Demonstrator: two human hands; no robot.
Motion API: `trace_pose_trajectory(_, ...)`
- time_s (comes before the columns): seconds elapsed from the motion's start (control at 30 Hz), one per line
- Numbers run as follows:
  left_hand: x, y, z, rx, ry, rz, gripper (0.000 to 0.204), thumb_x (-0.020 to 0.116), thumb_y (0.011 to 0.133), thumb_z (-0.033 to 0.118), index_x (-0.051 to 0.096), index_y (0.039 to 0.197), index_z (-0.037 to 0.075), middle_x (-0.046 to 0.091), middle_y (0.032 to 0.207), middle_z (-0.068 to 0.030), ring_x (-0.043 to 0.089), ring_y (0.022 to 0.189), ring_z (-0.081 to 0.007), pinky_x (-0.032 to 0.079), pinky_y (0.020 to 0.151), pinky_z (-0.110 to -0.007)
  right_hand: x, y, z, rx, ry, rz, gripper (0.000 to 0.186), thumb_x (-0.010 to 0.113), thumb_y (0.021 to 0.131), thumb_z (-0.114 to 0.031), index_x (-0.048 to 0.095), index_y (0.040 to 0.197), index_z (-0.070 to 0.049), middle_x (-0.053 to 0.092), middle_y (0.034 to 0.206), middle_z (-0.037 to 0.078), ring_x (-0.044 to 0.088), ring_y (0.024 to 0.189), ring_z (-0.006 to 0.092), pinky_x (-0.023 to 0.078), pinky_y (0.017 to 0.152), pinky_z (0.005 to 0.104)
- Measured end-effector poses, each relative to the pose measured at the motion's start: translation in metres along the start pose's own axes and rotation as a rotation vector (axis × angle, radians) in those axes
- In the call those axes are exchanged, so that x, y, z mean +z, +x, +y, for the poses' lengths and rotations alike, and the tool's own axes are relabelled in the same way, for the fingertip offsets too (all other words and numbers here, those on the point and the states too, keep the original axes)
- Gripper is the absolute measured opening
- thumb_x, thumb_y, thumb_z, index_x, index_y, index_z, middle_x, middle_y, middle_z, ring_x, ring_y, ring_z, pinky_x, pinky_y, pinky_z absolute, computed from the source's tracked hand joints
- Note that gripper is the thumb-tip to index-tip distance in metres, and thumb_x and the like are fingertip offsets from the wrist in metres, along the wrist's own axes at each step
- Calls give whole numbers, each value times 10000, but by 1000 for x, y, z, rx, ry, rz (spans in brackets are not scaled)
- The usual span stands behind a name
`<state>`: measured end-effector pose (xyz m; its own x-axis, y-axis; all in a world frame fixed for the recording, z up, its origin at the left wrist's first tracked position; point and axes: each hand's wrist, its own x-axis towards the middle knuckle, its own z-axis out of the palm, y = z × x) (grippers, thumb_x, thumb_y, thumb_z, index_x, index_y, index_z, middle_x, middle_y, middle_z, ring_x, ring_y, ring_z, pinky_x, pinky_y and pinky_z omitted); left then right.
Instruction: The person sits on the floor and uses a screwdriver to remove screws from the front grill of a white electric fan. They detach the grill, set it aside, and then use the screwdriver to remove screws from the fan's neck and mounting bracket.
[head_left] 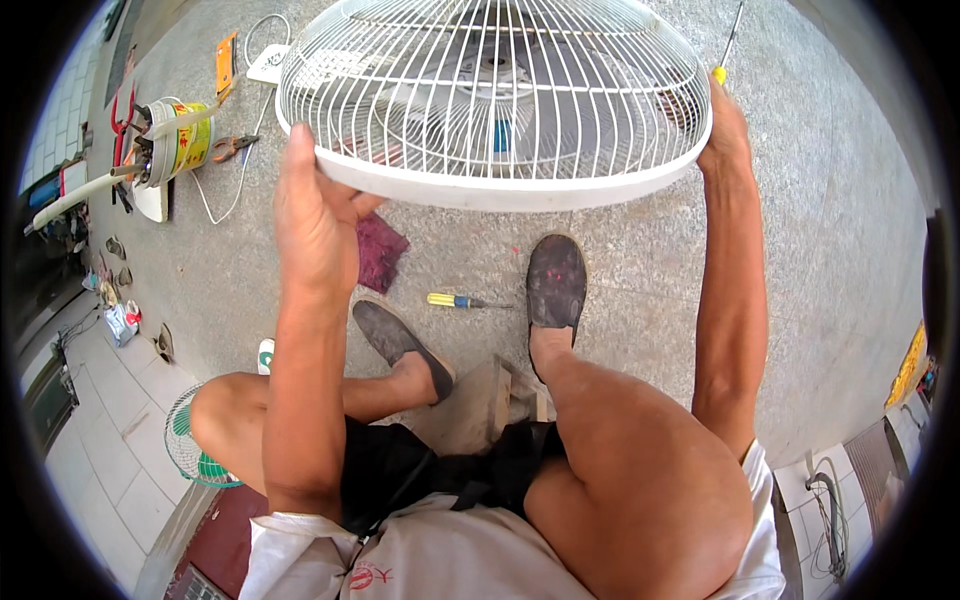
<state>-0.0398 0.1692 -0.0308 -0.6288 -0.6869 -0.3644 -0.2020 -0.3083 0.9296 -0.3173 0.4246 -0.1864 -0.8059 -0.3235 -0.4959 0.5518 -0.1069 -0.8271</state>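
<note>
A round white wire fan guard (510, 192) is held up before me, tilted, its solid rim toward me. Grey fan parts and a small blue patch show through its wires. My left hand (318, 190) supports the rim at the left, thumb up outside and fingers partly hidden beneath. At the right edge my right hand (728, 130) grips the guard; some of its fingers show through the wires. Just beyond that hand is a yellow-handled screwdriver (720, 74), its shaft pointing away; I cannot tell whether the hand touches it.
A yellow-and-blue screwdriver (450, 300) lies between my shoes, near a maroon cloth (382, 255). At the left are a tool bucket (190, 140), pliers (232, 148), an orange flat item (226, 65) and a white cord (222, 215). A wire basket (185, 450) stands by my left knee.
</note>
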Motion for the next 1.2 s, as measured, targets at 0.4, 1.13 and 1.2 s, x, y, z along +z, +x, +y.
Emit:
trace_pose_trajectory(0.4,-66,32,8,490,758,168,756,617,789,72,292,1471,46,359,1459,-195,421,1316,-322,387,1062,-421,20,-22,6,40,163,17,376,501,999,-302,577,1163,28,663,1055,120,644,950,187,524,853,344)
trace_pose_trajectory(1.13,-86,-80,68,653,656,2,754,589,678,-109,486,1388,122,410,1412,-167,560,1159,-277,509,854,-282,85,-153,-168,-349,-167,-148,398,441,1011,-282,565,1234,23,649,1130,101,630,1001,195,500,859,308)
trace_pose_trajectory(1.2,-85,-98,89,657,499,-17,771,565,669,-134,483,1393,117,457,1378,-132,570,1141,-207,535,776,-248,79,-166,-229,-509,-271,-129,398,457,995,-237,534,1284,27,632,1187,131,629,1039,224,496,904,330)
